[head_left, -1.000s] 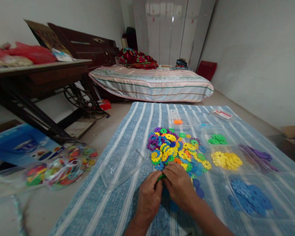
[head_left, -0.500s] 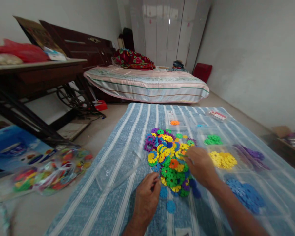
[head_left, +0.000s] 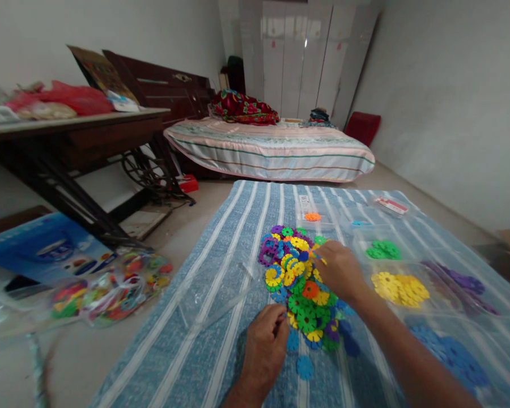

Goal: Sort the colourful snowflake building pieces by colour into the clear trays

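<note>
Moved my R hand further onto snowflake-disc pile, can't tell its grip; L hand curled at near edge, contents hidden

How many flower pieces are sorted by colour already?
Done: green pile, yellow pile, purple pile, blue pile on the right. In hand: the right hand reaches into the mixed pile, the left hand sits at its edge. Left: that big mixed pile.
</note>
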Available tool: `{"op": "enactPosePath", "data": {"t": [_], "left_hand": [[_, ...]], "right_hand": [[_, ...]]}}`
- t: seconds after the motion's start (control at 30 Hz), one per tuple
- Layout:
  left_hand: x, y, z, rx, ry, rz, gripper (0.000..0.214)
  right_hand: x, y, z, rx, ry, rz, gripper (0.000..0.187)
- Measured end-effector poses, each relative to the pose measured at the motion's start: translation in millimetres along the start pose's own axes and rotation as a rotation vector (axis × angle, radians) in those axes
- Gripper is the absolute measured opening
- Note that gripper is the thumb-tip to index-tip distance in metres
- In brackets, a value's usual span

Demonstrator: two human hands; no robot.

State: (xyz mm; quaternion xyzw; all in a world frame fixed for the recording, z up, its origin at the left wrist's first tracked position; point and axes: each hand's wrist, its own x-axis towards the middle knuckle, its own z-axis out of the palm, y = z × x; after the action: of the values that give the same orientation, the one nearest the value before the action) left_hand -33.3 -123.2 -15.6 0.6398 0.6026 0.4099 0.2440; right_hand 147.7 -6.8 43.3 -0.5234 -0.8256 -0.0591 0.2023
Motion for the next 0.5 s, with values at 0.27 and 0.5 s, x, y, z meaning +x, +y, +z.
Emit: {"op": "enactPosePath", "data": {"t": [0.27,0.5], "left_hand": [[0.4,0.4,0.6,0.064,-0.002,0.007,0.018],[-0.4,-4.2,1.7,0.07,-0.002,0.024,0.018]], "right_hand": [[71.3,-66.9,31.9,0.01,-0.216,0.006,0.038],[92.4,-78.5,63.2,-0.02,-0.342,-0.024,0.033]]}}
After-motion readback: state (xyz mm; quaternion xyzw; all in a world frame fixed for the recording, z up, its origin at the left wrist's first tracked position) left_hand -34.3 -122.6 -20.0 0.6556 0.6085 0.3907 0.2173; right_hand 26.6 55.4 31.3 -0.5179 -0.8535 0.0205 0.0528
